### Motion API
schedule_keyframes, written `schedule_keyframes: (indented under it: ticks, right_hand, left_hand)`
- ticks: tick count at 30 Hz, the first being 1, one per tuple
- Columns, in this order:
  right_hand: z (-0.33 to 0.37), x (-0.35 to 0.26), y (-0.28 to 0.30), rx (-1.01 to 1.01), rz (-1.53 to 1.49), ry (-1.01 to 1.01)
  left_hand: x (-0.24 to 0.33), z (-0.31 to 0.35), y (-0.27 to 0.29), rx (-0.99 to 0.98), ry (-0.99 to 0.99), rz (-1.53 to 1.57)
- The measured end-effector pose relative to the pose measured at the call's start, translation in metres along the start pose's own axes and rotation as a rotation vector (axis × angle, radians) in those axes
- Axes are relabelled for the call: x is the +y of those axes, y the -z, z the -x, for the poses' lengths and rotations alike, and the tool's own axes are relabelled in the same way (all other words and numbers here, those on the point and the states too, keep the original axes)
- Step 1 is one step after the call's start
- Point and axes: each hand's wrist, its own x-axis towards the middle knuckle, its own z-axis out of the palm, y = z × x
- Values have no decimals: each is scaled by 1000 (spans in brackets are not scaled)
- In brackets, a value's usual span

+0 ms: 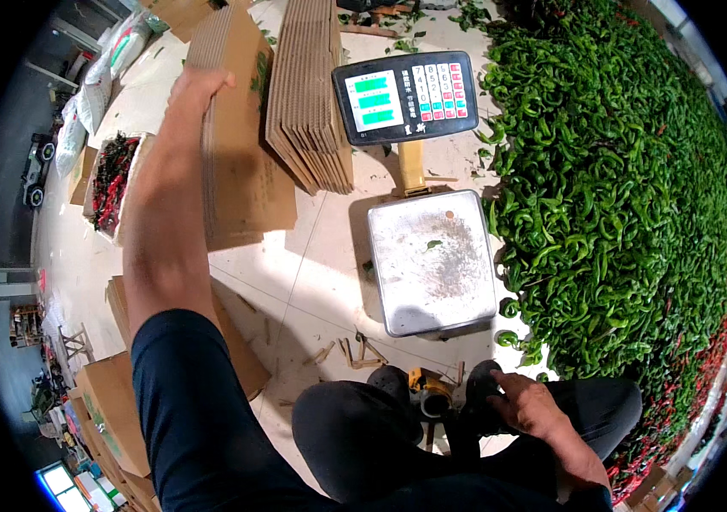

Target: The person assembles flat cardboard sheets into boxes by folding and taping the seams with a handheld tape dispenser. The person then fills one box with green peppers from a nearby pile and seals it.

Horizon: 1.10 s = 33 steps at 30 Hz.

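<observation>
My left arm stretches forward, and my left hand point(201, 84) grips the top edge of a flattened cardboard box point(248, 171) in an upright stack. Its thumb lies toward the right; the other fingers are partly hidden. Another stack of folded cardboard point(305, 94) leans just right of it. My right hand point(530, 408) rests by my right knee, fingers loosely extended and holding nothing. Between my feet is a yellow and black tape dispenser point(427, 394). Ahead of me stands a platform scale, its metal plate point(433, 264) bearing only a small leaf, below a lit display panel point(406, 98).
A large heap of green chili peppers point(611, 188) covers the right side, with red peppers point(679, 397) along its edge. At left are a box of dark red peppers point(116, 183), white sacks point(90, 98) and a carton point(116, 410). Small sticks point(359, 350) litter the floor.
</observation>
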Motion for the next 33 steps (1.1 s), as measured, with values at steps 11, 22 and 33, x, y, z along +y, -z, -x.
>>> schedule_keyframes:
  ticks: [11, 22, 33]
  right_hand:
    - [-17, -5, -8, -61, -91, -39]
    - [-19, -5, -10, -118, 14, -48]
    - [-14, -16, -15, -96, 11, -30]
  left_hand:
    - [46, -20, -54, -61, -315, 150]
    - [-59, 91, -31, -158, 68, 587]
    - [-95, 144, -136, 375, 189, 1904]
